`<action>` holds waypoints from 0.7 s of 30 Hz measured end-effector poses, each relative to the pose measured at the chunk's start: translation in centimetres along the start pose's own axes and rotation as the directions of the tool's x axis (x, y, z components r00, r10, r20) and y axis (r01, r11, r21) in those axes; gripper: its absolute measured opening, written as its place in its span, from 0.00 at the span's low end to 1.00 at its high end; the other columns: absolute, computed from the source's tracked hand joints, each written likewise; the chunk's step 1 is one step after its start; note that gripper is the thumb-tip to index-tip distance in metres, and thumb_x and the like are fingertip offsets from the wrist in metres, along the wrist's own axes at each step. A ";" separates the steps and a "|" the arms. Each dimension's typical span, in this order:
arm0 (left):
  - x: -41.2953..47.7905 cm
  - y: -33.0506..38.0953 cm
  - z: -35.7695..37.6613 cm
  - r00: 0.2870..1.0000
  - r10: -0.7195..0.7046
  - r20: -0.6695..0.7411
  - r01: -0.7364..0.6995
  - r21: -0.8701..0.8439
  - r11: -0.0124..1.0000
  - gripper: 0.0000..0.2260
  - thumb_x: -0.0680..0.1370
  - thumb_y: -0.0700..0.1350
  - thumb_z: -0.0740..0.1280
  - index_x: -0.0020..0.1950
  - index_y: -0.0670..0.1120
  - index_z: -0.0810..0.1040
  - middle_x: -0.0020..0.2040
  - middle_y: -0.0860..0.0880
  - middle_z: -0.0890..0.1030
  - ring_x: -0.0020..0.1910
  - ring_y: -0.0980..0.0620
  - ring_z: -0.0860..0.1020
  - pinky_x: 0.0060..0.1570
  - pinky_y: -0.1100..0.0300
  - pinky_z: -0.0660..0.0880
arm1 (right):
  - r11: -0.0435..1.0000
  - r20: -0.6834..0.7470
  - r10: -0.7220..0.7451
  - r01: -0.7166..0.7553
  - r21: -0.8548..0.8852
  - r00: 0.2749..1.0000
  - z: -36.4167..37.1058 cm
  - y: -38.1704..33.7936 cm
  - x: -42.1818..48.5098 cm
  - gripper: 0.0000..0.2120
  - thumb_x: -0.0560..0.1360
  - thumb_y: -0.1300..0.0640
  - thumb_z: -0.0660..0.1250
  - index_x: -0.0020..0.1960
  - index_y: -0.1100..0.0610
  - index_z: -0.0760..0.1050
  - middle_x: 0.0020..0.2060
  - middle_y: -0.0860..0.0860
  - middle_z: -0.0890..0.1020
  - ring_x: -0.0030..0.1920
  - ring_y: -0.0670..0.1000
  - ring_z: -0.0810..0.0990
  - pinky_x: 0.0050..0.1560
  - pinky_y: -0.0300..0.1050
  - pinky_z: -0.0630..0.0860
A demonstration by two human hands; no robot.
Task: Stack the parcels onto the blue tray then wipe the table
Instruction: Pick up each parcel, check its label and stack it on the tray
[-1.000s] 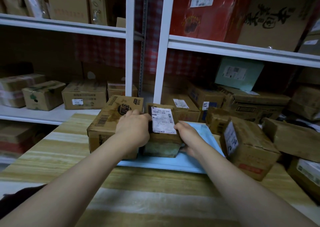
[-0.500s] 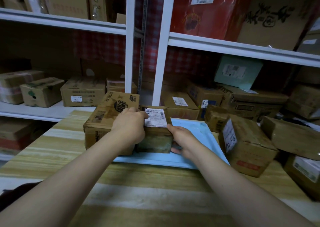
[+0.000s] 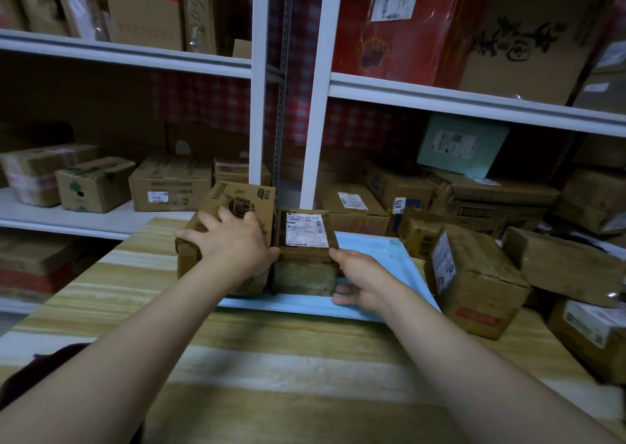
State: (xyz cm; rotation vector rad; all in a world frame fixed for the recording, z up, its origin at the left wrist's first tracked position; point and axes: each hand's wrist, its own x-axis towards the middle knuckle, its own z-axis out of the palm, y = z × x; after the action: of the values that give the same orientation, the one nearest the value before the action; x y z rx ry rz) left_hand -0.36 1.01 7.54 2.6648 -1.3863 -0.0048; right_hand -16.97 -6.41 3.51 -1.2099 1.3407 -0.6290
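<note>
While half a second ago the left hand [image 3: 233,243] lay across the seam between two parcels and hid a corner of the white label, it now sits further left. At the far left, a row of cardboard boxes [image 3: 95,184] stands on the white shelf [image 3: 67,216] behind the table [image 3: 271,359], unchanged.

Next comes the left hand. Its fingers are straight and spread, pressing flat on the top of the large carton [image 3: 242,199], and it grips nothing. Only the thumb reaches the near left corner of the neighbour. The large carton stands at the left end of the blue tray [image 3: 379,257]. Its near right corner is over the tray, but how much of it rests there I cannot tell.

Touching its right side is the small parcel [image 3: 301,276], which stands flat on the tray with the label facing up. One second ago it was tilted, with the label turned toward the camera. The right hand [image 3: 364,281] holds this parcel at its near right edge, thumb on the upper corner and fingers curled at the lower corner, much as before.

To the right, off the tray, a marked parcel [image 3: 474,281] with handwriting on its label stands on the table, in the same place.
</note>
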 end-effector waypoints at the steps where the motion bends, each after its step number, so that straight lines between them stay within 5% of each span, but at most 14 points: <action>1: 0.0 -0.1 0.0 1.000 0.015 -0.012 -0.015 0.001 1.000 0.37 0.72 0.69 0.63 0.76 0.53 0.60 0.76 0.41 0.59 0.75 0.34 0.54 0.66 0.25 0.53 | 1.000 -0.004 0.001 -0.001 0.005 1.000 0.0 0.0 0.0 0.10 0.82 0.46 0.60 0.62 0.48 0.72 0.46 0.50 0.76 0.58 0.57 0.78 0.62 0.54 0.78; 7: -0.4 0.2 -0.1 0.999 0.044 -0.016 -0.045 -0.012 0.999 0.35 0.73 0.67 0.63 0.75 0.53 0.61 0.75 0.42 0.61 0.74 0.34 0.55 0.66 0.25 0.53 | 0.999 -0.014 0.015 -0.014 0.047 1.000 -0.1 0.3 -0.3 0.16 0.82 0.46 0.61 0.68 0.48 0.71 0.48 0.49 0.76 0.61 0.57 0.77 0.61 0.54 0.79; 11: -0.8 0.9 -0.2 0.998 0.051 -0.024 -0.050 0.012 0.999 0.34 0.74 0.66 0.63 0.75 0.52 0.60 0.78 0.41 0.55 0.77 0.34 0.47 0.67 0.24 0.45 | 1.000 -0.024 0.004 -0.004 0.011 1.000 -0.5 0.4 -0.5 0.20 0.81 0.43 0.62 0.71 0.48 0.70 0.56 0.52 0.77 0.60 0.56 0.77 0.59 0.52 0.81; 16: -2.3 5.3 -0.4 0.936 0.297 -0.188 -0.302 0.003 0.953 0.30 0.76 0.65 0.60 0.74 0.52 0.64 0.76 0.42 0.61 0.77 0.40 0.52 0.73 0.35 0.42 | 0.991 -0.180 -0.120 0.127 0.028 0.976 -4.5 0.0 -1.5 0.17 0.81 0.47 0.62 0.67 0.51 0.72 0.52 0.51 0.78 0.56 0.52 0.78 0.57 0.51 0.81; 19: -3.8 9.9 0.1 0.865 0.447 -0.229 -0.485 -0.155 0.861 0.25 0.77 0.61 0.62 0.71 0.52 0.69 0.70 0.44 0.72 0.71 0.43 0.66 0.70 0.49 0.59 | 0.955 -0.377 -0.281 0.296 -0.020 0.883 -8.5 0.7 -2.5 0.08 0.81 0.52 0.63 0.59 0.52 0.76 0.56 0.54 0.81 0.53 0.53 0.79 0.56 0.50 0.80; 21: -5.2 13.1 0.9 0.827 0.520 -0.213 -0.562 -0.275 0.780 0.23 0.78 0.59 0.63 0.71 0.53 0.70 0.68 0.47 0.74 0.69 0.45 0.69 0.66 0.52 0.64 | 0.936 -0.590 -0.350 0.291 -0.196 0.727 -12.0 1.8 -3.0 0.11 0.79 0.52 0.66 0.60 0.51 0.76 0.60 0.54 0.79 0.56 0.53 0.77 0.60 0.49 0.76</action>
State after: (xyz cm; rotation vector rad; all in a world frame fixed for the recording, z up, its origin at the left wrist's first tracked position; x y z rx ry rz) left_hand -14.13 -2.28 7.93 1.8870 -1.8697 -0.0068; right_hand -29.38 -6.62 5.35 -1.3864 1.7239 -1.3202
